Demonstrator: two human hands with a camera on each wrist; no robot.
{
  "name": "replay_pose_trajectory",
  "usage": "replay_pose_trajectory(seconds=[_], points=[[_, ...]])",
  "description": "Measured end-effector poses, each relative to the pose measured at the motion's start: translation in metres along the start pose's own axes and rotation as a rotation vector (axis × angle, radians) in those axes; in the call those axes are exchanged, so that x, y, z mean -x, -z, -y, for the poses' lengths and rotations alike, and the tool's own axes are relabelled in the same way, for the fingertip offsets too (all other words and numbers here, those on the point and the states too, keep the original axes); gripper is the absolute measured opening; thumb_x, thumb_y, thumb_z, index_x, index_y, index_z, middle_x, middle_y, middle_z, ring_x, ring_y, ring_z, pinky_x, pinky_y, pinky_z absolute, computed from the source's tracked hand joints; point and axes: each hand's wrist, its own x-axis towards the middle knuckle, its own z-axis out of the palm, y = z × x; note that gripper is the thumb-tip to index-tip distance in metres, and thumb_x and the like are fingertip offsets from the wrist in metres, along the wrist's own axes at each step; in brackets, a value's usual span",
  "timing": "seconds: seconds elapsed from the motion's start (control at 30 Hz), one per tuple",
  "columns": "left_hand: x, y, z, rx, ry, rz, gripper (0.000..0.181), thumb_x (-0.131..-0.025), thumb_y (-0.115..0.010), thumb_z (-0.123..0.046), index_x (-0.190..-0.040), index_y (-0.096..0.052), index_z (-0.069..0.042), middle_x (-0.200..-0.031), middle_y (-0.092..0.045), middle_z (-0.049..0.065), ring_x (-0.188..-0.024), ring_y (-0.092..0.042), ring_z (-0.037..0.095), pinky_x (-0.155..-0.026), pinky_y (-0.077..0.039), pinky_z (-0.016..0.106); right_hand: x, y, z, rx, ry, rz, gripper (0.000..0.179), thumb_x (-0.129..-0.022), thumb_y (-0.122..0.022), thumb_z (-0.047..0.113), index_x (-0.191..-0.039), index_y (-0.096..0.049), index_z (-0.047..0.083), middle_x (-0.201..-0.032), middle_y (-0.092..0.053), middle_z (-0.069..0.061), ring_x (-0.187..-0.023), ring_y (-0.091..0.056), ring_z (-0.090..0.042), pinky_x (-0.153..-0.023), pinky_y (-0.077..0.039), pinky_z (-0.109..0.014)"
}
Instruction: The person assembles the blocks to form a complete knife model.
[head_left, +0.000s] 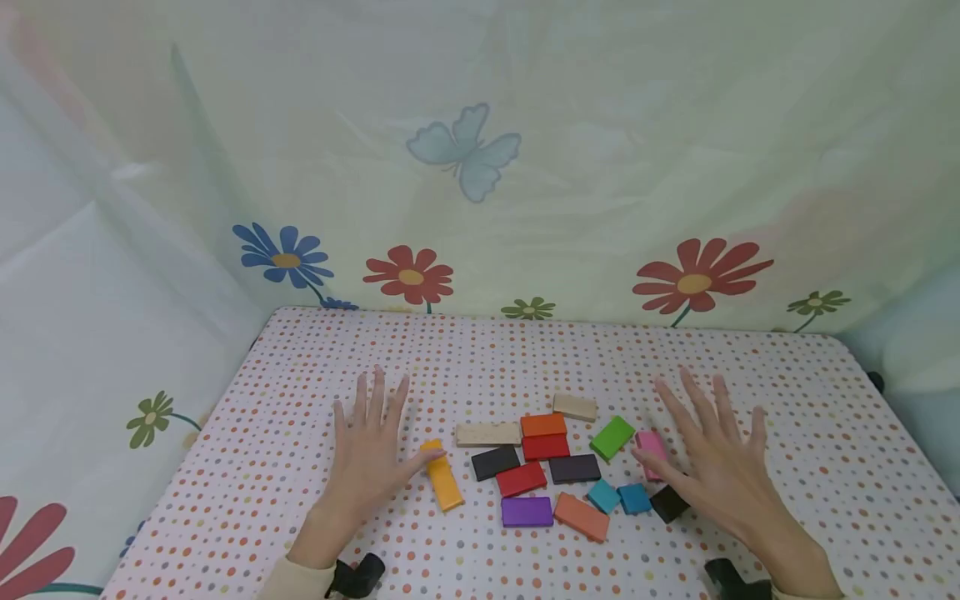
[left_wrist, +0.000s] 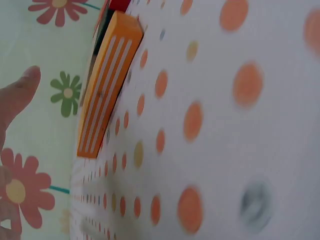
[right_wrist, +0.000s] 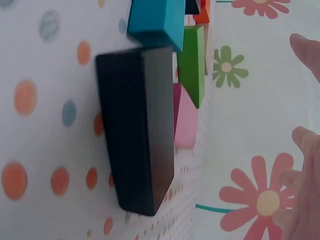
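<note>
Head: the left hand [head_left: 369, 458] and right hand [head_left: 716, 467] hold nothing, fingers spread. Left of the purple block [head_left: 527, 512] lies the yellow-orange block [head_left: 446, 483], nearer the left hand, long axis slanting far-left to near-right under the thumb tip.

Left wrist: thumb apart from its striped side.

Right wrist: black block [right_wrist: 127, 135], fingers clear.

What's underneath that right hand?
From the head camera, a pink block and a black block show past the right hand, which partly covers both. The patch of spotted tabletop directly behind the hand cannot be seen from there.
</note>
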Motion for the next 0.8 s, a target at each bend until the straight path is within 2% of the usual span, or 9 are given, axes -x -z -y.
replay_pose_trajectory(seconds=[0.1, 0.17, 0.23, 0.33, 0.43, 0.57, 0.63, 0.73, 0.8], points=[[0.007, -0.001, -0.019, 0.051, 0.049, 0.050, 0.107, -0.090, -0.065, -0.072, -0.165, -0.028, -0.004, -0.168, -0.022, 0.029, -0.154, -0.022, 0.050, -0.116, -0.025, 0.076, -0.002, 0.000, 0.006, -0.015, 0.008, 0.007, 0.104, -0.089, -0.071, 0.060, -0.169, -0.016, 0.025, -0.173, -0.012, -0.018, -0.158, 0.009, -0.047, -0.112, 0.011, -0.082], [0.012, -0.002, -0.032, 0.122, 0.091, 0.077, 0.106, -0.092, -0.066, -0.068, -0.163, -0.029, 0.000, -0.167, -0.025, 0.029, -0.153, -0.026, 0.050, -0.116, -0.028, 0.073, -0.003, -0.001, 0.010, -0.027, 0.015, 0.014, 0.103, -0.088, -0.073, 0.058, -0.169, -0.018, 0.025, -0.173, -0.014, -0.019, -0.158, 0.008, -0.047, -0.113, 0.012, -0.081], [0.016, -0.004, -0.042, 0.182, 0.129, 0.073, 0.103, -0.092, -0.070, -0.064, -0.160, -0.032, 0.005, -0.163, -0.033, 0.030, -0.148, -0.034, 0.048, -0.114, -0.034, 0.069, -0.005, -0.001, 0.015, -0.039, 0.025, 0.013, 0.103, -0.087, -0.075, 0.057, -0.169, -0.021, 0.024, -0.172, -0.017, -0.021, -0.158, 0.007, -0.047, -0.113, 0.012, -0.080], [0.019, -0.008, -0.052, 0.258, 0.181, 0.031, 0.101, -0.088, -0.079, -0.056, -0.154, -0.040, 0.011, -0.145, -0.047, 0.030, -0.129, -0.048, 0.042, -0.102, -0.047, 0.058, -0.007, -0.003, 0.020, -0.055, 0.049, -0.001, 0.101, -0.087, -0.076, 0.055, -0.168, -0.025, 0.023, -0.170, -0.020, -0.022, -0.159, 0.004, -0.047, -0.114, 0.009, -0.081], [0.017, -0.012, -0.058, 0.309, 0.235, 0.004, 0.102, -0.083, -0.085, -0.053, -0.149, -0.044, 0.013, -0.126, -0.050, 0.028, -0.107, -0.050, 0.035, -0.076, -0.054, 0.046, -0.010, -0.005, 0.025, -0.082, 0.071, -0.012, 0.097, -0.086, -0.079, 0.051, -0.165, -0.032, 0.020, -0.167, -0.026, -0.024, -0.158, -0.002, -0.048, -0.114, 0.004, -0.082], [0.017, -0.013, -0.064, 0.347, 0.322, 0.039, 0.106, -0.078, -0.090, -0.049, -0.148, -0.042, 0.015, -0.118, -0.048, 0.028, -0.097, -0.051, 0.034, -0.062, -0.055, 0.043, -0.016, -0.006, 0.039, -0.141, 0.117, -0.013, 0.089, -0.084, -0.087, 0.037, -0.158, -0.044, 0.012, -0.161, -0.034, -0.026, -0.153, -0.017, -0.053, -0.112, -0.011, -0.084], [0.017, -0.013, -0.066, 0.337, 0.346, 0.059, 0.105, -0.077, -0.092, -0.045, -0.147, -0.042, 0.015, -0.117, -0.049, 0.029, -0.095, -0.053, 0.034, -0.063, -0.056, 0.046, -0.021, -0.006, 0.049, -0.173, 0.138, -0.006, 0.084, -0.083, -0.088, 0.030, -0.154, -0.048, 0.009, -0.157, -0.039, -0.026, -0.147, -0.028, -0.053, -0.109, -0.023, -0.082], [0.018, -0.012, -0.069, 0.325, 0.353, 0.066, 0.098, -0.077, -0.092, -0.037, -0.144, -0.044, 0.015, -0.115, -0.050, 0.027, -0.092, -0.054, 0.034, -0.065, -0.057, 0.047, -0.031, -0.008, 0.066, -0.248, 0.173, 0.020, 0.074, -0.087, -0.087, 0.021, -0.150, -0.052, 0.005, -0.149, -0.048, -0.023, -0.137, -0.044, -0.048, -0.104, -0.041, -0.074], [0.018, -0.012, -0.070, 0.307, 0.342, 0.058, 0.092, -0.077, -0.091, -0.033, -0.141, -0.046, 0.015, -0.113, -0.050, 0.026, -0.091, -0.056, 0.035, -0.064, -0.058, 0.048, -0.038, -0.012, 0.078, -0.313, 0.200, 0.044, 0.065, -0.089, -0.085, 0.016, -0.146, -0.055, 0.002, -0.142, -0.053, -0.020, -0.128, -0.053, -0.041, -0.099, -0.052, -0.063]])
